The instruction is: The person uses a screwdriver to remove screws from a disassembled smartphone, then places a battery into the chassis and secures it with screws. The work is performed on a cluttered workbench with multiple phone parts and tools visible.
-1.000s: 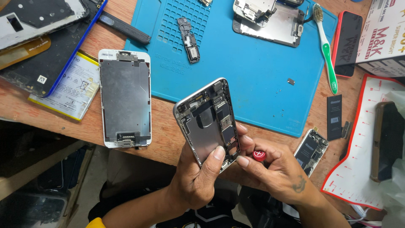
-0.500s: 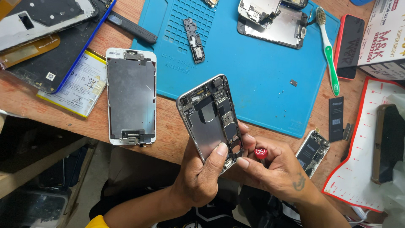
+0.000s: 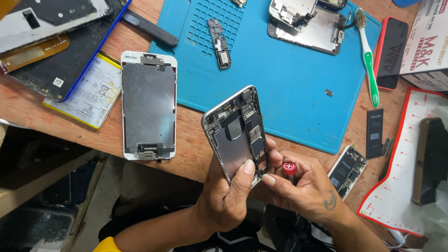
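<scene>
Phone housing gripped in left fingers; right fingers pinch red-capped screwdriver

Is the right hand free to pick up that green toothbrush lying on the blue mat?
Probably not right away. The right hand is pinching a red-capped screwdriver at the open phone. The toothbrush lies uncovered on the mat, so nothing else blocks it.

The left hand covers the bottom of the open phone, the right hand hides all of the screwdriver but its red cap, and the box runs off the right edge.
</scene>
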